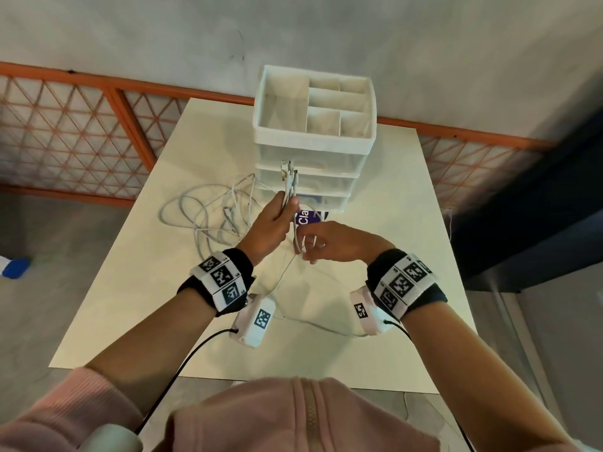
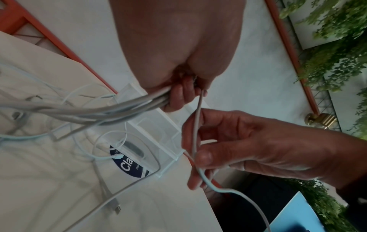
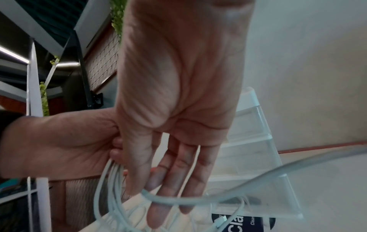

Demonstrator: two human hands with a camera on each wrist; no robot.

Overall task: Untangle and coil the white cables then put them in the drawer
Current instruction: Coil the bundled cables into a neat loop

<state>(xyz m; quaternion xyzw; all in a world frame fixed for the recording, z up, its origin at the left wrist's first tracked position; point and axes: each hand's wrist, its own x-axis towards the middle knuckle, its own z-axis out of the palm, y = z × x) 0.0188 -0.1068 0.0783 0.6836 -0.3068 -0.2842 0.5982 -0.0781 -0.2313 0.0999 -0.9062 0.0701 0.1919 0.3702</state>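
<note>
My left hand grips a bundle of white cables upright, their plug ends sticking up in front of the clear drawer unit. In the left wrist view its fingers curl round the bundle. Just below, my right hand pinches a single white cable strand between thumb and fingers. That strand crosses my right fingers and trails toward me over the table. More white cable lies in a loose tangle on the table, left of the drawers.
The white table carries the drawer unit at its far middle, topped by a divided organiser tray. A dark blue round sticker lies at the unit's foot. An orange mesh railing runs behind the table.
</note>
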